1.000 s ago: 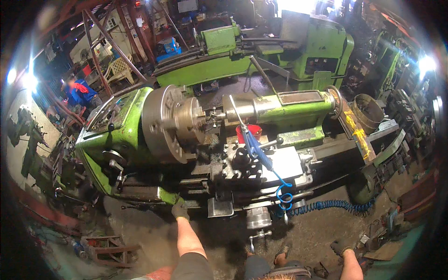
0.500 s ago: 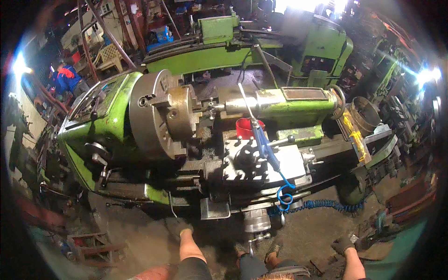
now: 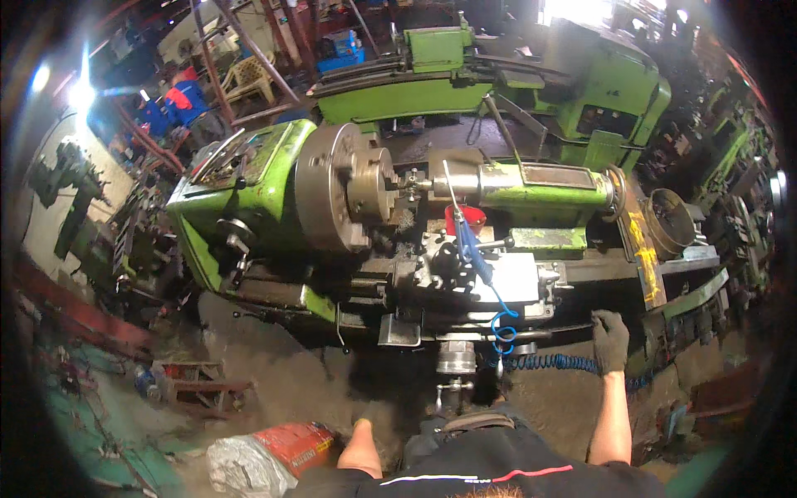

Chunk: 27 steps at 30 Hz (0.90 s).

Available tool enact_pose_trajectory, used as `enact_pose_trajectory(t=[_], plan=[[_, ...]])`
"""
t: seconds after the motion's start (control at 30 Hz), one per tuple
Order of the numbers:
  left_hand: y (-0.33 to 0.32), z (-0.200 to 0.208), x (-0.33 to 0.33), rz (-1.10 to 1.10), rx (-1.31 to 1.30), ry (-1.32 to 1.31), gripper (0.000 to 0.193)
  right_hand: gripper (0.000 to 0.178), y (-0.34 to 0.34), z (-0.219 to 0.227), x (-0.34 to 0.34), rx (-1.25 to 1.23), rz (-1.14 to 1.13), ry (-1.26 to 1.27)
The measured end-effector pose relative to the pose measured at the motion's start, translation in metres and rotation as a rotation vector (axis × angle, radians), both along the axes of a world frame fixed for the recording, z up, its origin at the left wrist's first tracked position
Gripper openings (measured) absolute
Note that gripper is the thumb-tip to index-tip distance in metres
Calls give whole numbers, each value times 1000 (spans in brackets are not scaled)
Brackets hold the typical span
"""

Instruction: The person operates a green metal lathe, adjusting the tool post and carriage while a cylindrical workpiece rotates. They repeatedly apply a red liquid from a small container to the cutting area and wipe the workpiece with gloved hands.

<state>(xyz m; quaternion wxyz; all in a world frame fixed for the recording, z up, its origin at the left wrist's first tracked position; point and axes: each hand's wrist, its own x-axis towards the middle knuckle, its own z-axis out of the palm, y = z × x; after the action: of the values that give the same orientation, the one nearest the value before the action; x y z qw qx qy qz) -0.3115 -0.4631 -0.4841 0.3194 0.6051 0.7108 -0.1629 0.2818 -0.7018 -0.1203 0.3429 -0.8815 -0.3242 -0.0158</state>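
Note:
My right hand [image 3: 611, 342], in a dark glove, is raised at the lathe's front right. Its fingers look curled, and whatever they hold, if anything, is hidden. The end of a long horizontal rod [image 3: 556, 333] lies beside it. My left hand [image 3: 374, 412] hangs low in front of the lathe, its dark glove merging with the shadowed floor so its fingers cannot be made out. Before me stands a green lathe [image 3: 278, 170] with a large chuck [image 3: 328, 187]. Across its carriage [image 3: 508, 278] leans a blue air blow gun [image 3: 469, 247] on a coiled hose [image 3: 552, 362].
A red container [image 3: 466, 218] sits behind the toolpost. At the right are a yellow-marked board [image 3: 643, 249] and a round metal drum [image 3: 669, 222]. Another green machine [image 3: 398, 101] stands behind. A red-and-white sack [image 3: 290, 448] lies lower left. A person [image 3: 187, 104] is far left.
My right hand has risen from low at the right toward the lathe's front. The left hand has shifted slightly right. The view has turned, so the lathe appears farther right.

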Motion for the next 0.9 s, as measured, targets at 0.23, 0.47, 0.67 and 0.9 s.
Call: enact_pose_trajectory(t=[0.23,0.47,0.67,0.9], plan=[[-122,22,-35,-521,-216,59,59,31,137,13,80,165,281,96],[-242,62,12,-457,-100,-4,34,41,267,47,96,-17,650,136],[-327,60,48,-374,26,60,35,33,358,20,95,-434,909,-254],[-325,30,49,-239,10,-18,37,31,400,12,86,-725,838,-312]])
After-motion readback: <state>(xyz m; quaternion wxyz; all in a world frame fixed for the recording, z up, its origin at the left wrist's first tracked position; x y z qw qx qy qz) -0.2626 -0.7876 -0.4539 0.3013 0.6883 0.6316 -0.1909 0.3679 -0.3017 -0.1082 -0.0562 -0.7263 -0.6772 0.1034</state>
